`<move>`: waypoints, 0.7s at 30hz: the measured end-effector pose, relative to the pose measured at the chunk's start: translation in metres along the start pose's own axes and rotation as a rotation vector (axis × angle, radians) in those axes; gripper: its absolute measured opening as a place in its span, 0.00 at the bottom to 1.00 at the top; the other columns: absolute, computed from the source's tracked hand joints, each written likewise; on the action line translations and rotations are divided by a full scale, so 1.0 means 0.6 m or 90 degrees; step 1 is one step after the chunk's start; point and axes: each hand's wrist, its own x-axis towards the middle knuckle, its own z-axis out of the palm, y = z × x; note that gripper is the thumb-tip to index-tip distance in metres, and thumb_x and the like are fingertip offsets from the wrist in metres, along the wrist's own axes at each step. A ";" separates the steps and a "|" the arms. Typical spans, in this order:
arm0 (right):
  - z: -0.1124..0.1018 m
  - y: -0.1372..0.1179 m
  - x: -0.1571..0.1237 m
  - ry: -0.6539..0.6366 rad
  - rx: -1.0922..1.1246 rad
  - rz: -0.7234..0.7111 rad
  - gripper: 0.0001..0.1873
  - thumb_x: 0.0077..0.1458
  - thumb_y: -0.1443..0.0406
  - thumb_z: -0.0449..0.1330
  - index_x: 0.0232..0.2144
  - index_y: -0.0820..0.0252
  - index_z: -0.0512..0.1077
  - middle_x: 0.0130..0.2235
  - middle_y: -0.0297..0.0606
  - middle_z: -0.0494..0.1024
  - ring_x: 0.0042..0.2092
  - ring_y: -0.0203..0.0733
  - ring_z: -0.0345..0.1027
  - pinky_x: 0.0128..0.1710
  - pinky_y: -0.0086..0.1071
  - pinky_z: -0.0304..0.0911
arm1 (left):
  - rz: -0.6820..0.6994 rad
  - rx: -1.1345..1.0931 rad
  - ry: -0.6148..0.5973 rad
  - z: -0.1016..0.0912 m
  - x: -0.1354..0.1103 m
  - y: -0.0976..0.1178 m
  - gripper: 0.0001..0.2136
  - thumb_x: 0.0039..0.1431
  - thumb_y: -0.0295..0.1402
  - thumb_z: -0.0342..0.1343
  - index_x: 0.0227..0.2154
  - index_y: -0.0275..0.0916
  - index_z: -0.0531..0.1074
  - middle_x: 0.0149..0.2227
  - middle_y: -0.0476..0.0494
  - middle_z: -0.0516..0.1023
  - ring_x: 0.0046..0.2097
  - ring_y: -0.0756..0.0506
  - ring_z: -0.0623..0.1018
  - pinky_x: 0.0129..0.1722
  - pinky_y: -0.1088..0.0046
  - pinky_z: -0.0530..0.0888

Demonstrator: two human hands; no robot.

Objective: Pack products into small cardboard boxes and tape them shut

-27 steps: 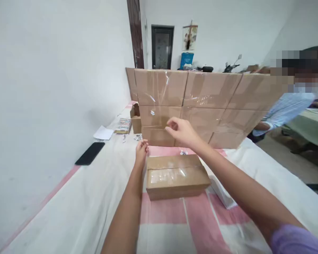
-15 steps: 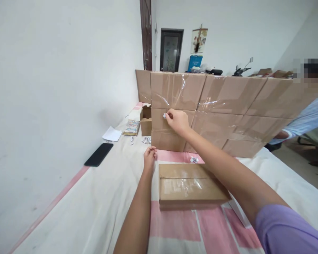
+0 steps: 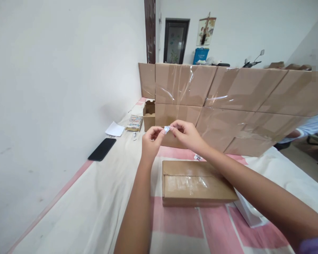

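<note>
A small white piece with bluish-grey markings (image 3: 166,129), perhaps paper or a sticker, is pinched between both hands above the bed-like surface. My left hand (image 3: 152,138) grips its left side between thumb and fingers. My right hand (image 3: 186,133) holds its right edge with the fingertips. Just beneath my right forearm lies a taped cardboard box (image 3: 198,183). Between that box and the wall of cartons, a little pile of similar white bits (image 3: 198,157) is partly hidden by my right arm.
Stacked taped cartons (image 3: 228,88) stand behind my hands. To the left are a black phone (image 3: 102,149), white paper (image 3: 115,129), a printed packet (image 3: 134,123) and an open small box (image 3: 149,118). A white container (image 3: 250,213) sits at right; a person's sleeve (image 3: 316,121) shows beyond.
My right hand has come down from in front of the cartons with the white piece. My left hand has risen from the cloth to meet it, and both now hold the piece.
</note>
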 end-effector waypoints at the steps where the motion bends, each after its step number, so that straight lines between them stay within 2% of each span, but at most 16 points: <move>1: -0.004 -0.008 -0.012 0.001 0.027 0.012 0.13 0.62 0.57 0.60 0.32 0.60 0.74 0.25 0.31 0.72 0.27 0.34 0.62 0.29 0.29 0.56 | 0.022 0.051 -0.017 -0.002 -0.001 0.019 0.08 0.60 0.40 0.62 0.34 0.40 0.77 0.34 0.47 0.80 0.31 0.50 0.72 0.32 0.74 0.68; 4: -0.021 -0.035 -0.051 0.003 0.140 0.067 0.15 0.61 0.54 0.63 0.34 0.61 0.74 0.24 0.30 0.72 0.26 0.33 0.62 0.27 0.29 0.56 | 0.078 0.171 -0.089 -0.005 -0.010 0.069 0.04 0.62 0.35 0.61 0.33 0.41 0.78 0.32 0.50 0.80 0.29 0.51 0.70 0.30 0.74 0.67; 7: -0.036 -0.062 -0.092 -0.006 0.253 0.118 0.17 0.57 0.52 0.67 0.34 0.61 0.75 0.23 0.29 0.71 0.22 0.30 0.57 0.23 0.27 0.52 | 0.163 0.244 -0.159 0.001 -0.024 0.114 0.01 0.62 0.31 0.61 0.34 0.42 0.77 0.33 0.52 0.79 0.31 0.52 0.71 0.33 0.74 0.68; 12: -0.044 -0.095 -0.141 0.025 0.349 0.099 0.15 0.57 0.55 0.69 0.32 0.62 0.76 0.23 0.30 0.71 0.23 0.29 0.57 0.23 0.27 0.52 | 0.273 0.305 -0.210 0.018 -0.057 0.177 0.05 0.63 0.25 0.59 0.37 0.42 0.75 0.35 0.52 0.79 0.32 0.52 0.71 0.33 0.73 0.68; 16: -0.046 -0.103 -0.160 0.050 0.391 0.079 0.12 0.59 0.58 0.67 0.34 0.62 0.76 0.24 0.29 0.71 0.24 0.29 0.57 0.24 0.26 0.52 | 0.307 0.339 -0.232 0.022 -0.077 0.205 0.11 0.62 0.26 0.61 0.45 0.43 0.75 0.40 0.51 0.80 0.34 0.52 0.72 0.35 0.73 0.70; 21: -0.053 -0.102 -0.173 0.031 0.391 0.082 0.12 0.61 0.57 0.65 0.33 0.60 0.75 0.24 0.29 0.71 0.25 0.30 0.57 0.25 0.27 0.52 | 0.346 0.378 -0.247 0.027 -0.087 0.218 0.05 0.65 0.26 0.59 0.40 0.43 0.75 0.38 0.50 0.79 0.36 0.51 0.75 0.32 0.75 0.69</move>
